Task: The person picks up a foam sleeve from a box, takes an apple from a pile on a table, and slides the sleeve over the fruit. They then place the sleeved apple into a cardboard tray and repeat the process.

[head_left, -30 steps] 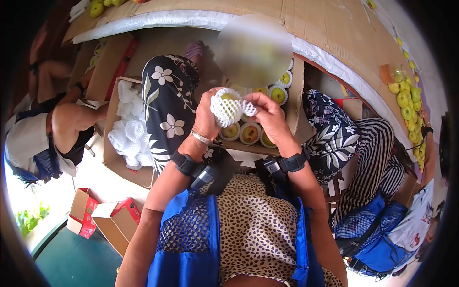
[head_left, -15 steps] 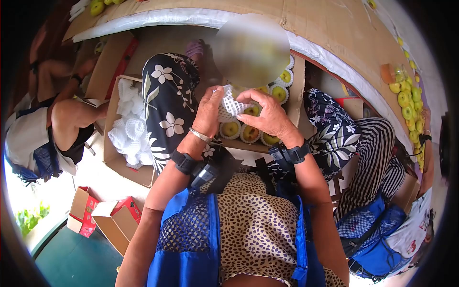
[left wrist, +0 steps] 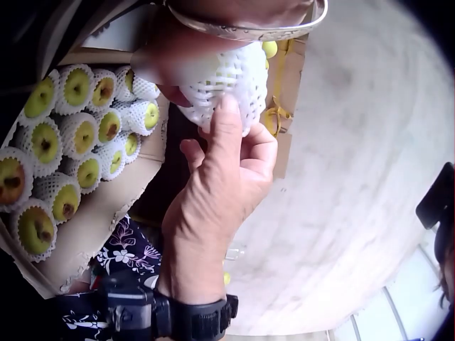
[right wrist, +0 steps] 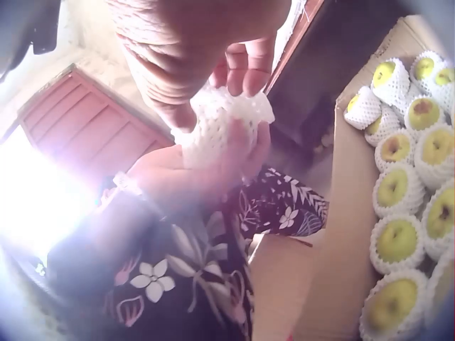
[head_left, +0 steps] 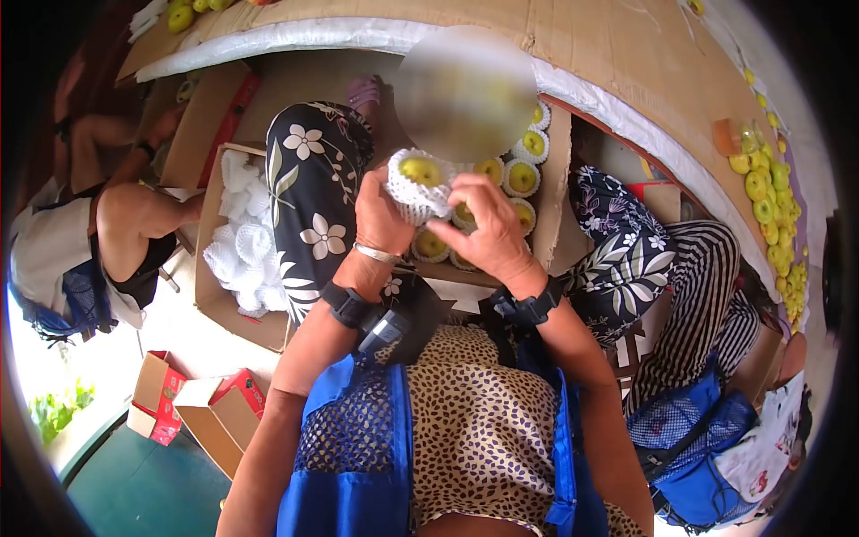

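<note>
Both hands, left hand (head_left: 383, 217) and right hand (head_left: 488, 234), grasping one green pear (head_left: 422, 171) already sleeved in white foam net (head_left: 413, 199), held above carton (head_left: 548, 192). Several netted pears (head_left: 523, 176) packed; this one unplaced.

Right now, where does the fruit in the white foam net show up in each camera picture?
Head: netted fruit upper centre, held between both hands.
Left wrist: top centre, above the right hand's thumb.
Right wrist: upper centre, under the fingers.
Shared landmark: the box of netted fruit.
</note>
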Motion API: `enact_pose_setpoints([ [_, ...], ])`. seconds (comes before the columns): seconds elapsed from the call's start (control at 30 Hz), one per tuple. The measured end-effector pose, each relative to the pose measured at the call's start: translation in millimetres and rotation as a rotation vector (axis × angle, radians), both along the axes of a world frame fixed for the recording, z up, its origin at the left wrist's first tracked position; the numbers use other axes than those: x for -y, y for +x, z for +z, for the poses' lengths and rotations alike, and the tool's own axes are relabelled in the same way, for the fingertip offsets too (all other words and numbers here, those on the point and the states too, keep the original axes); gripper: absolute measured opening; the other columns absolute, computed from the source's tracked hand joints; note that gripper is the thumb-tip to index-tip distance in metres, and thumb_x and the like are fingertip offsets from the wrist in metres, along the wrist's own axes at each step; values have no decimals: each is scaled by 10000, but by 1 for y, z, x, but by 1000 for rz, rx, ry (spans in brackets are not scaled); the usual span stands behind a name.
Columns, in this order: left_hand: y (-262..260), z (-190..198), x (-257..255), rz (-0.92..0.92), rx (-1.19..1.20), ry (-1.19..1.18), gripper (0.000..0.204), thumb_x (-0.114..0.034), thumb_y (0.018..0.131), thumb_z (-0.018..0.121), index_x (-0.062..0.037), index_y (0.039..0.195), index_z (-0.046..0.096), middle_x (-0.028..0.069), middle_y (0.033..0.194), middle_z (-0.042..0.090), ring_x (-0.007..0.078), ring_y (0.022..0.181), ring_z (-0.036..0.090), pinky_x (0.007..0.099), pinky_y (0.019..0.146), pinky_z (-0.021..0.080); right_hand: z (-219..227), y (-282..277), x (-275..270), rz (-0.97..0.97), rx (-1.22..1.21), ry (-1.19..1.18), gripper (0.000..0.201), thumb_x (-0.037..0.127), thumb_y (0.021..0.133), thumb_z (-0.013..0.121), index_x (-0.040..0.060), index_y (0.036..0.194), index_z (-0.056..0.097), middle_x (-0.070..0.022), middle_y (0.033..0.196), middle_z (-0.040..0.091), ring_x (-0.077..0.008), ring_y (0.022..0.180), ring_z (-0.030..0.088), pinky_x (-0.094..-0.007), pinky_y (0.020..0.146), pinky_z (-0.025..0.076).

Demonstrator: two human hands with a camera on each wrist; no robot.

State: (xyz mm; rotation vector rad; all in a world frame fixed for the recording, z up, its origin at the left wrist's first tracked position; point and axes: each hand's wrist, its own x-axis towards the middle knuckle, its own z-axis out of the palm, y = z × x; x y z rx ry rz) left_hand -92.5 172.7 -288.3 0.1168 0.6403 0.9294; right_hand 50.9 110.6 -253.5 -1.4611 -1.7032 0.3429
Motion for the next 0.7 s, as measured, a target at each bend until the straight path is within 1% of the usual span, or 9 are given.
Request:
enact_pose_setpoints([
  [0.03,-1,1,-1,24,45,-3,391,-248,854,353,0,1125,487,131,1107,560,291,1041,528,430,926,403,2,-2,5,36,-8,18,242,158,686,707,59,769,502,-83,889,545,-227,678,563,-326,602,472],
  [0.13,1,11,0,62,24,62,361,-221,848,354,-27,1131,466,111,1106,536,279,1043,519,427,907,416,2,14,18,4,-207,-206,303,234,702,720,52,810,502,-101,956,546,-190,735,572,-318,632,470],
  [0.17,1,16,1,46,33,87,352,-210,842,350,-30,1127,451,111,1094,536,265,1041,518,414,902,420,-10,18,20,-31,-339,-297,392,279,712,723,39,935,507,-118,1010,552,-199,861,571,-317,704,464],
  [0.27,5,19,3,30,-67,141,340,-198,837,349,-36,1123,436,106,1079,536,248,1021,525,393,891,427,-7,15,10,-101,-501,-141,543,311,708,731,24,1092,475,-122,1072,547,-226,983,543,-323,781,453],
  [0.3,6,17,4,4,-100,195,350,-206,839,355,-34,1133,438,109,1097,533,254,1037,520,399,903,419,-5,13,8,-67,-528,-159,675,330,710,734,23,1214,408,-136,1164,508,-242,1054,508,-330,838,432],
  [0.37,6,11,4,-45,-166,307,372,-221,843,366,-31,1153,442,116,1132,529,265,1068,511,409,927,403,-11,6,3,-32,-568,-195,722,320,699,744,19,1243,378,-149,1195,482,-249,1084,488,-342,876,412],
  [0.43,6,6,3,9,-137,260,365,-218,846,365,-29,1144,455,115,1125,538,265,1059,517,397,919,408,-11,-4,0,1,-632,-276,845,279,665,770,16,1308,289,-178,1240,434,-262,1131,451,-363,939,369],
  [0.57,5,14,3,89,-122,130,298,-196,843,366,-46,1079,469,92,1046,556,231,994,540,365,879,433,-17,-12,3,-10,-448,-311,961,234,637,775,39,1365,179,-196,1283,380,-265,1152,425,-371,946,363],
  [0.7,3,15,1,73,-60,79,285,-205,850,379,-50,1066,483,84,1033,566,226,987,546,366,872,443,-18,-2,7,-39,-748,-356,997,277,640,778,83,1386,145,-216,1319,331,-309,1195,386,-394,947,343],
])
